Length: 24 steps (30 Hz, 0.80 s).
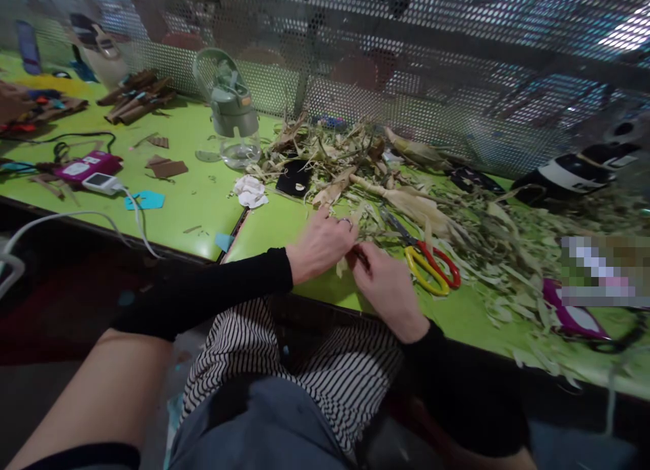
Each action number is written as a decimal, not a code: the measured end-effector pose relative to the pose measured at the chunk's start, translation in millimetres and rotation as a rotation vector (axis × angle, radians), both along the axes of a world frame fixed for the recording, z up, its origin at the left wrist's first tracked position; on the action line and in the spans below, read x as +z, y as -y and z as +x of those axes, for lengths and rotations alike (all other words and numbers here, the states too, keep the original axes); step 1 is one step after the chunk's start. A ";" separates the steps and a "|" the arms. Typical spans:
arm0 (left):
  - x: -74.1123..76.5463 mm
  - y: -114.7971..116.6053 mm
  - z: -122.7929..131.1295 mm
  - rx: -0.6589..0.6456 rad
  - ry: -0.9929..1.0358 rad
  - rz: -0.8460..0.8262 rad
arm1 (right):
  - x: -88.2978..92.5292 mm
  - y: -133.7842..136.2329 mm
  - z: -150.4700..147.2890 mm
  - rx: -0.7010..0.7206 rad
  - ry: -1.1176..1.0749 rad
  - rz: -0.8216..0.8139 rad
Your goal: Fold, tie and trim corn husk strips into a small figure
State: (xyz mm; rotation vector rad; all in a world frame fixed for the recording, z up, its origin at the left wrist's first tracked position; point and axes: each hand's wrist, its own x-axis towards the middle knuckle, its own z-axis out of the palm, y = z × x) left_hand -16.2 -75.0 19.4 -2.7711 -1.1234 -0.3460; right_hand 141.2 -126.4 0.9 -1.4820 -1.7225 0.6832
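Note:
My left hand (321, 243) and my right hand (386, 287) meet at the front edge of the green table (198, 192). Both are closed in a pinch on a strip of dried corn husk (350, 254) held between them. A ring shows on my left hand. Scissors with one yellow and one red handle (431, 265) lie just right of my right hand, blades pointing away. A heap of dried husks and leaves (406, 192) spreads across the table behind and to the right of my hands.
A clear water bottle with a grey-green lid (231, 111) stands at the back left. A crumpled white tissue (250, 190), a black card (293, 177), brown pieces (137, 94), a pink device with a white charger (91, 168) and purple-handled scissors (573, 317) lie around. Perforated metal mesh (406, 50) walls the back.

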 end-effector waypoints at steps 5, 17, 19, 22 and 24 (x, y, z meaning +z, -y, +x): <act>10.4 -7.8 -17.9 -0.313 0.009 -0.285 | 48.4 -17.2 36.5 0.345 0.675 0.173; 7.3 12.6 -35.9 -0.582 0.480 -1.791 | 91.5 -39.1 21.5 0.983 0.154 -0.527; 2.3 18.6 -34.3 -0.536 0.631 -1.847 | 86.7 -39.6 25.4 0.926 0.096 -0.517; -2.9 29.6 -27.5 -0.395 0.934 -1.711 | 66.0 -37.7 34.9 0.718 -0.107 -0.486; -5.5 34.9 -20.5 -0.270 1.020 -1.637 | 45.7 -33.5 37.9 0.574 -0.324 -0.470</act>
